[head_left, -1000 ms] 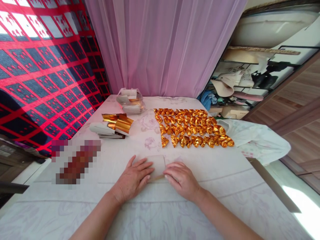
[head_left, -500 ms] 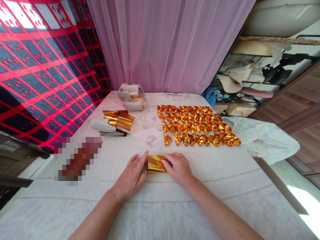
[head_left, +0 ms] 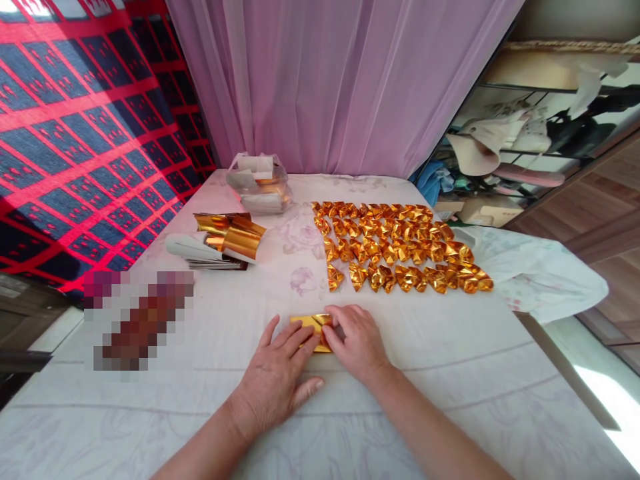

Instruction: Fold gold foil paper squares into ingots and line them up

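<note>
A folded piece of gold foil paper (head_left: pixel 311 321) lies on the table in front of me. My left hand (head_left: pixel 274 375) is spread flat, its fingertips resting on the left and middle part of the foil, thumb stretched out to the side. At the right end, my right hand (head_left: pixel 359 341) grips the foil between thumb and curled fingers, which partly cover it. Beyond my hands stand several rows of folded gold foil ingots (head_left: pixel 384 250). Back left of my hands is a fanned stack of flat gold foil sheets (head_left: pixel 243 238) with pale backs.
A clear plastic bag (head_left: pixel 260 187) with more sheets sits at the table's far left. A pixelated patch (head_left: pixel 145 320) covers something on the left. A white plastic bag (head_left: pixel 540 267) hangs over the right edge. The pale floral tablecloth (head_left: pixel 235 287) covers the table; shelves stand at right.
My left hand has moved from the foil's left edge onto its top and now lies spread. The foil strip looks narrower left to right. My right hand stays at its right end.
</note>
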`<state>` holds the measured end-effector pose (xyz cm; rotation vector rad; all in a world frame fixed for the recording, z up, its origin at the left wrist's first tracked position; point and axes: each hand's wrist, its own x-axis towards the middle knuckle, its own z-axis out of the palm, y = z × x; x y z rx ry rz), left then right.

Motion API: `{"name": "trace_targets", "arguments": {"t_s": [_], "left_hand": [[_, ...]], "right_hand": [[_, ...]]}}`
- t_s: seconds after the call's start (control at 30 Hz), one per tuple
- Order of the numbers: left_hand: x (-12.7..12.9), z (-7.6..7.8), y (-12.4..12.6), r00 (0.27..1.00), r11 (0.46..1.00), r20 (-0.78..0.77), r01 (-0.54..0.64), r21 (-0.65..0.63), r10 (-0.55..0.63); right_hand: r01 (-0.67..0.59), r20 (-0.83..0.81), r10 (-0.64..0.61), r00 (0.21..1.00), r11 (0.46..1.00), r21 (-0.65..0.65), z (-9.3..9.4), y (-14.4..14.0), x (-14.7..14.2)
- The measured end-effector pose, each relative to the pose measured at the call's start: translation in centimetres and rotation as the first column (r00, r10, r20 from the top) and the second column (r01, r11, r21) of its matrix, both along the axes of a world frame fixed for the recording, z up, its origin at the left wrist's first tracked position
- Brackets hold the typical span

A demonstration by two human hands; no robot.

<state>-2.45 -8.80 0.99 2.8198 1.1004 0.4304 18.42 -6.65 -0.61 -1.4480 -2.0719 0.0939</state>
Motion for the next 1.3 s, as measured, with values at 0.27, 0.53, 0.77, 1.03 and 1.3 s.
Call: {"name": "trace_targets", "arguments": {"t_s": [0.27, 0.53, 0.77, 1.03, 1.3], "left_hand": [[-0.21, -0.23, 0.11, 1.0, 0.999, -0.002, 0.009, -0.04, -0.009], [-0.25, -0.23, 0.16, 1.0, 0.998, 0.01, 0.008, -0.068, -0.008], [-0.22, -0.24, 0.1, 1.0, 0.998, 0.011, 0.002, -0.068, -0.002], [-0.28, -0.4, 0.03, 1.0, 0.998, -0.008, -0.011, -0.059, 0.011], [-0.15, -0.25, 0.06, 1.0, 0.997, -0.009, -0.018, -0.081, 0.017]], "right_hand": [[0.006, 0.006, -0.006, 1.0, 1.0, -0.014, 0.19, 0.06, 0.08], [0.01, -0.03, -0.011, 0.999, 0.999, -0.038, 0.34, 0.12, 0.12], [0.0, -0.057, -0.003, 0.998, 0.999, -0.054, 0.42, 0.24, 0.19], [0.001, -0.073, -0.005, 0.997, 0.999, -0.05, 0.29, 0.33, 0.26], [0.003, -0.092, -0.008, 0.996, 0.999, -0.054, 0.18, 0.43, 0.34]]}}
